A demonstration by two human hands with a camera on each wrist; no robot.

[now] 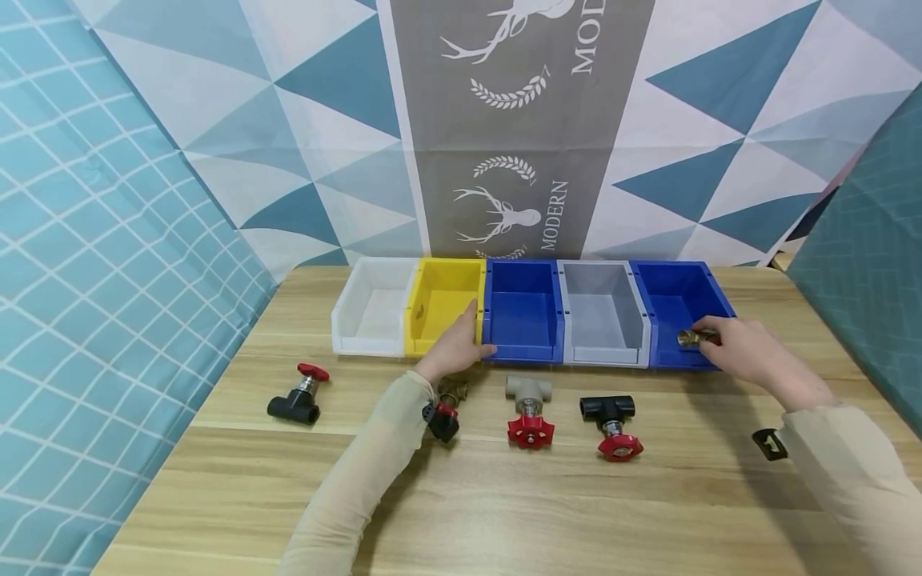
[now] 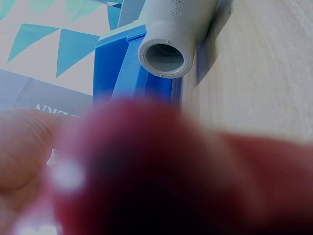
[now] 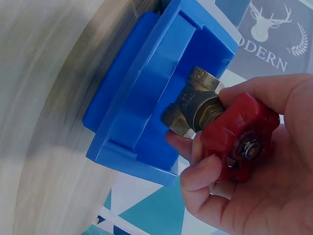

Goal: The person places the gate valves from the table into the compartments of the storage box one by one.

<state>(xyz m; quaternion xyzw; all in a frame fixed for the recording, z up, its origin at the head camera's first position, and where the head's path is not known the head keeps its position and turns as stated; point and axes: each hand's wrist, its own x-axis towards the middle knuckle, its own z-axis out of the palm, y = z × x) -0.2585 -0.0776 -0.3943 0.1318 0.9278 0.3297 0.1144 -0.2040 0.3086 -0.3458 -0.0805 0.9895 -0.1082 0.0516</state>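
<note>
In the right wrist view my right hand (image 3: 244,191) grips a brass gate valve (image 3: 193,107) by its red handwheel (image 3: 239,137). The brass body is over the mouth of the rightmost blue bin (image 1: 673,300), inside its outline in the head view. My left hand (image 1: 457,344) rests where the yellow bin (image 1: 442,316) and the middle blue bin (image 1: 522,324) meet, index finger along the wall and thumb at the blue front. Below that wrist lies another brass valve (image 1: 452,390), partly hidden by the sleeve. A blurred red shape fills much of the left wrist view.
A white bin (image 1: 378,312) and a grey bin (image 1: 605,312) complete the row by the wall. In front lie a black tee valve (image 1: 295,404) at left, a grey valve (image 1: 529,392) mid-table and another black valve (image 1: 608,410) to its right, all with red handwheels.
</note>
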